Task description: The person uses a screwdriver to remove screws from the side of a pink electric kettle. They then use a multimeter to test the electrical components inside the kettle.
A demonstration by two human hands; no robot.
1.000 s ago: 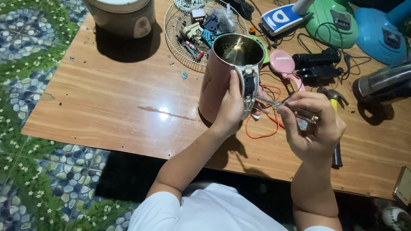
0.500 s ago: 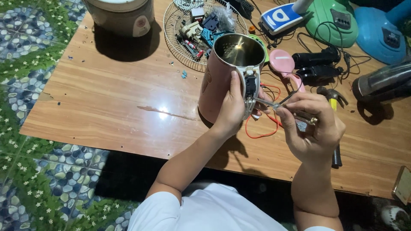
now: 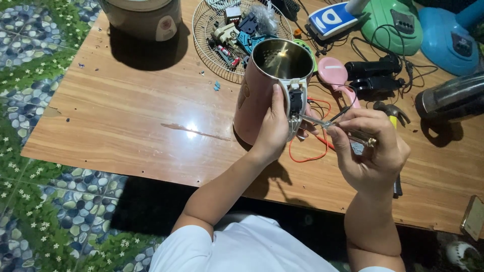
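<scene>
While my white sleeves sit nearest the camera at frame bottom, both forearms reach up over the front edge of the wooden desk.

Right hand: fingers curled shut, pinching a thin metal tool w/ a clear handle. Tool lies approx. level, tip pointing left and meeting the kettle's open handle housing.

Left hand: wrapped around the handle side of the pink kettle, thumb laid up along the white handle frame, fingers closed on it. Kettle stands on the desk, centre-right, tilted slightly toward me, lid off, steel interior visible. Black switch part shows inside the handle frame, just right of my thumb.

Under/behind the hands: orange wire looped on the desk, just beside the kettle base. Hammer lies right of my right hand, partly hidden by it.

Mid zone: pink hand-held item beside the kettle rim; black device w/ cable to its right. Dark cylindrical item at right edge.

Far zone: round wire grille holding small mixed parts, behind the kettle. Rice cooker at far left. Blue-white item, green appliance base and blue appliance base along the far right. Desk stands on a pebble-pattern floor.
</scene>
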